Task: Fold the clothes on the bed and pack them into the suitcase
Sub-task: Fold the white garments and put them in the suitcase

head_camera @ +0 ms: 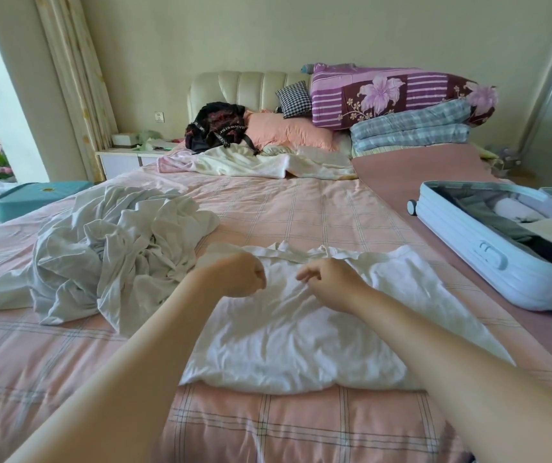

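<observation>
**Clerk:** Entry one, the white shirt (288, 335)?

**Checker:** It is lying spread on the bed (301, 208), dead centre, with its top edge pointing to twelve o'clock.

**Clerk:** Hands?

**Checker:** The left hand (239, 274) is gripping the shirt's top edge, fingers curled into a fist round the cloth. The right hand (329, 284) is sitting just beside it at three o'clock, fingers bending down onto the fabric. Whether they are pinching it, I cannot tell.

**Clerk:** Suitcase (468, 242)?

**Checker:** It is lying open on the bed, at two o'clock from the shirt and near it, with folded things showing inside.

**Clerk:** Remaining stock?

**Checker:** A crumpled heap of pale clothes (111, 248) is lying at ten o'clock. A black backpack (216, 128) and a pink pillow (288, 130) are leaning at twelve o'clock.
</observation>
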`<control>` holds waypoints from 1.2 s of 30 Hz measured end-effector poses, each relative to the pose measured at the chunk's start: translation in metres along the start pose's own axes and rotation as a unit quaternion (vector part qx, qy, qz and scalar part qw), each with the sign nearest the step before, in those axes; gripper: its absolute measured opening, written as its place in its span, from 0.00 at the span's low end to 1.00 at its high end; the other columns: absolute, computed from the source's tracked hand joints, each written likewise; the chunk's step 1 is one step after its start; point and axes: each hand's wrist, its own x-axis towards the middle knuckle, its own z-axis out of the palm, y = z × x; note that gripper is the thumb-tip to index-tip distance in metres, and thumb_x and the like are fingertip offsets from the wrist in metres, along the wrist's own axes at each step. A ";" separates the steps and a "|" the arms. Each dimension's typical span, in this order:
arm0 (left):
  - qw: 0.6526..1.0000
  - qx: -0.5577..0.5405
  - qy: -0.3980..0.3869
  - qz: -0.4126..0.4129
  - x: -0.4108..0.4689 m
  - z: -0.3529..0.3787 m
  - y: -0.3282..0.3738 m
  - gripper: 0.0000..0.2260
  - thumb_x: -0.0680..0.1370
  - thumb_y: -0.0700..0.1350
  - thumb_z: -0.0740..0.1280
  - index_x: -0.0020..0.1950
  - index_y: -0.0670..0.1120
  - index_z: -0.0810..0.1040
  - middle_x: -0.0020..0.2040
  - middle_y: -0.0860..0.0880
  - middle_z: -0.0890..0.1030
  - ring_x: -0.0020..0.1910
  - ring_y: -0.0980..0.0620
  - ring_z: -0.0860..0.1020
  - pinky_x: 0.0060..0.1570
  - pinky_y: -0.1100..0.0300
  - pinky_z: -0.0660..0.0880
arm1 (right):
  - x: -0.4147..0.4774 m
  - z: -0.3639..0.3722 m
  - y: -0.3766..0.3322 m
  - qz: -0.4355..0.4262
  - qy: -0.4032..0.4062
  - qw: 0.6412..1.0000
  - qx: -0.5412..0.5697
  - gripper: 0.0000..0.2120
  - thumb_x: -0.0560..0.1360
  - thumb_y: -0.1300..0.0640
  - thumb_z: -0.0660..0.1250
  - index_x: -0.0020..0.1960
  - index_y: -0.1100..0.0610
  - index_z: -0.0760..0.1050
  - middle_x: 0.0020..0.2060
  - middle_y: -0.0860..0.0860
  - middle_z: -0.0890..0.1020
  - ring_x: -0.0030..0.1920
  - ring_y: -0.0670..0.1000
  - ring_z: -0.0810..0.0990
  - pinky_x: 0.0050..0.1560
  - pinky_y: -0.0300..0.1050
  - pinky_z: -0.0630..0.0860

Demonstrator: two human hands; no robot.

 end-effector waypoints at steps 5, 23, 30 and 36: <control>1.000 -0.012 -0.006 0.024 0.059 0.029 0.013 0.17 0.80 0.41 0.57 0.62 0.56 0.78 0.64 0.52 0.74 0.55 0.53 0.75 0.54 0.59 0.74 | 0.031 -0.009 0.043 0.045 -0.021 0.990 -0.129 0.15 0.79 0.53 0.61 0.61 0.45 0.81 0.64 0.47 0.81 0.63 0.51 0.78 0.62 0.45 0.73; 0.988 0.089 0.123 -0.034 0.149 0.063 0.028 0.26 0.83 0.51 0.52 0.81 0.50 0.52 0.82 0.49 0.49 0.80 0.48 0.48 0.77 0.43 0.46 | 0.098 -0.012 0.117 0.075 -0.031 0.977 -0.196 0.25 0.85 0.46 0.49 0.81 0.44 0.55 0.82 0.56 0.50 0.81 0.53 0.49 0.78 0.57 0.47; 0.991 0.035 0.048 0.121 0.140 0.086 0.085 0.26 0.82 0.63 0.49 0.80 0.60 0.53 0.82 0.54 0.50 0.80 0.54 0.48 0.76 0.48 0.45 | 0.064 -0.029 0.140 0.015 0.054 0.987 -0.152 0.21 0.85 0.50 0.52 0.77 0.49 0.65 0.78 0.48 0.65 0.78 0.49 0.60 0.76 0.50 0.56; 0.994 0.102 -0.015 -0.037 0.146 0.092 0.084 0.29 0.82 0.62 0.43 0.82 0.53 0.46 0.82 0.48 0.43 0.80 0.44 0.42 0.75 0.37 0.38 | 0.036 -0.064 0.197 0.196 -0.084 0.939 -0.269 0.28 0.83 0.38 0.42 0.81 0.39 0.40 0.81 0.50 0.40 0.81 0.54 0.38 0.76 0.65 0.43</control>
